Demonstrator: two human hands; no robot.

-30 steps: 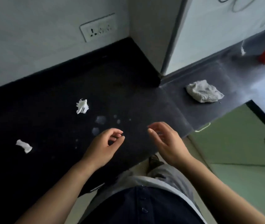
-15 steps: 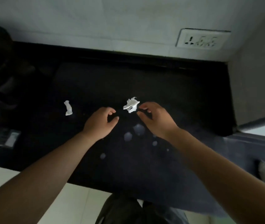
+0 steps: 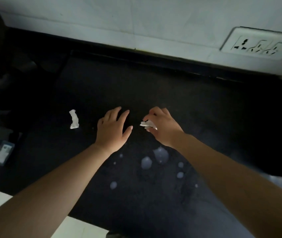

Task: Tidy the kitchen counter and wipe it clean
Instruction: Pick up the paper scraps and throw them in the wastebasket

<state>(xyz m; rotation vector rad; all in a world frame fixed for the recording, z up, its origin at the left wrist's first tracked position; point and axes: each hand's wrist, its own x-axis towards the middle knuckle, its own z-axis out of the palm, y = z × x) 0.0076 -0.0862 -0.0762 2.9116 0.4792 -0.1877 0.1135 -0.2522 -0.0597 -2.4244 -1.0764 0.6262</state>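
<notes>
Right hand (image 3: 164,129) pinches a paper scrap (image 3: 147,124) over the dark surface (image 3: 154,86); left hand (image 3: 113,130) lies open beside it; a loose pinch could drop the scrap into the droplets (image 3: 161,154), soaking it; second scrap (image 3: 74,119) lies leftward.

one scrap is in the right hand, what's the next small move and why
Probably slide the left hand left to pick up the second paper scrap: it lies loose on the counter, that hand is open and nearest, and the right hand pinches the first scrap.
</notes>
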